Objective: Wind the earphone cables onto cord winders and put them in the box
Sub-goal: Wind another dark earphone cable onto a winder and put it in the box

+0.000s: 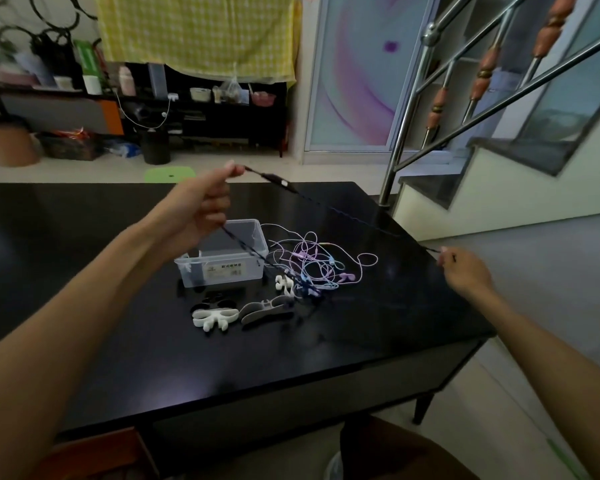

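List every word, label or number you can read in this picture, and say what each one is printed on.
No text is legible.
White label on the clear plastic storage box: dark print and a small logo, too blurred to read.
Green box on the far shelf: any print is too blurred to read.

Legend: from my remote view, the only lettering is a pale label with a small round logo and a short dark line of print on the front wall of the clear box (219, 270); I cannot read its characters.

Black table (153, 341), green stool (169, 174)
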